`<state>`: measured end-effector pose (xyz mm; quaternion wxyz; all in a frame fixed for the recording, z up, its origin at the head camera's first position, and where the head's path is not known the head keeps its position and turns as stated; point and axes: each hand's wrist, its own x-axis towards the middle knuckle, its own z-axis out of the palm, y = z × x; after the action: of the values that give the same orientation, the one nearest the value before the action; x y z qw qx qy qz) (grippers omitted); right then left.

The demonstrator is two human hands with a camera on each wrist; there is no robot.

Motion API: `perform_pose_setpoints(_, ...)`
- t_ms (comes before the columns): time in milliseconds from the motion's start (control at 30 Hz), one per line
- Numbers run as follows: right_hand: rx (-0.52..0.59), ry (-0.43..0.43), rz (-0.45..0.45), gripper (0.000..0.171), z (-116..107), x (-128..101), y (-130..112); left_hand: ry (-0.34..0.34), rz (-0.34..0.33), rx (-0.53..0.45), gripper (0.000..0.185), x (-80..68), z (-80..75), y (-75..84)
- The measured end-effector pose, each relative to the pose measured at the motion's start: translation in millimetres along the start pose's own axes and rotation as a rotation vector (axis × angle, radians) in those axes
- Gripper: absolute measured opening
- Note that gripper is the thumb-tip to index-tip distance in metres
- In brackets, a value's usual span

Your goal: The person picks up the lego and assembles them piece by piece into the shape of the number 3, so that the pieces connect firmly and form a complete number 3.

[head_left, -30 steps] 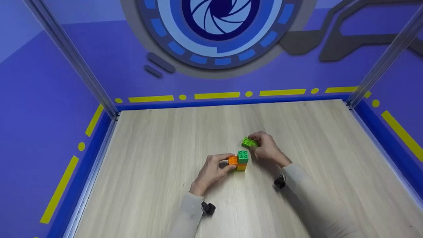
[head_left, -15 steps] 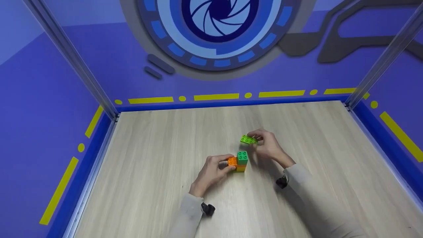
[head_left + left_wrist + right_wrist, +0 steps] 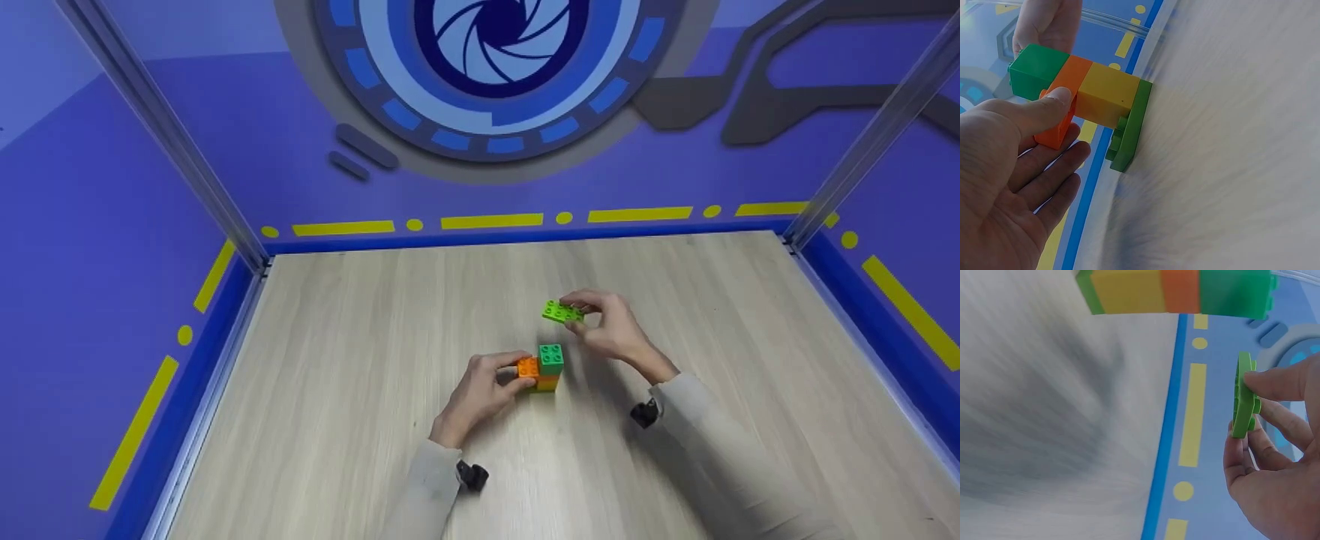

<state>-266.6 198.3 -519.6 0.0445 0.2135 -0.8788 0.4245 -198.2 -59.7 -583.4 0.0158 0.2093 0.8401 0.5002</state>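
A small stack of toy building bricks stands on the table: a green plate at the bottom, a yellow brick, an orange brick, and a green brick on top. The orange brick sticks out to the left, and my left hand pinches that end between thumb and fingers. Behind the stack and slightly right, my right hand pinches a flat lime-green plate by its edges, studs facing up in the head view. The plate is held apart from the stack, higher than the tabletop.
The wood-grain table is bounded by blue-purple walls at the back and sides, with metal posts at the corners. A small black device is worn on each wrist.
My right hand has lifted the lime-green plate and drawn it slightly back, away from the stack. My left hand keeps its pinch on the orange brick, nearly still.
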Motion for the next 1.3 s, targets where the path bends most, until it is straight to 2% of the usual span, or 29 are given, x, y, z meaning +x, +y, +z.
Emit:
perform_pose_setpoints(133, -0.003, -0.008, -0.012, 0.034, -2.9, -0.9, -5.9, -0.001, -0.019, -0.005, 0.039, -0.7, 0.1, -0.4)
perform_pose_setpoints(500, -0.003, -0.017, -0.055, 0.034, -7.0, -3.5, -18.7, -0.004, -0.072, -0.108, 0.040, -0.3, 0.9, -2.1)
perform_pose_setpoints(700, 0.000, -0.022, -0.116, 0.033, -8.8, -5.3, -23.8, -0.007, -0.092, -0.175, 0.045, 0.9, 2.1, -4.1)
perform_pose_setpoints(1000, 0.039, -0.058, -0.153, 0.034, -9.6, -9.7, -29.8, -0.005, -0.105, -0.209, 0.047, 0.7, 4.4, -11.2)
perform_pose_setpoints(1300, 0.048, -0.086, -0.160, 0.034, -9.7, -12.6, -32.3, -0.005, -0.098, -0.232, 0.042, 1.0, 7.8, -11.3)
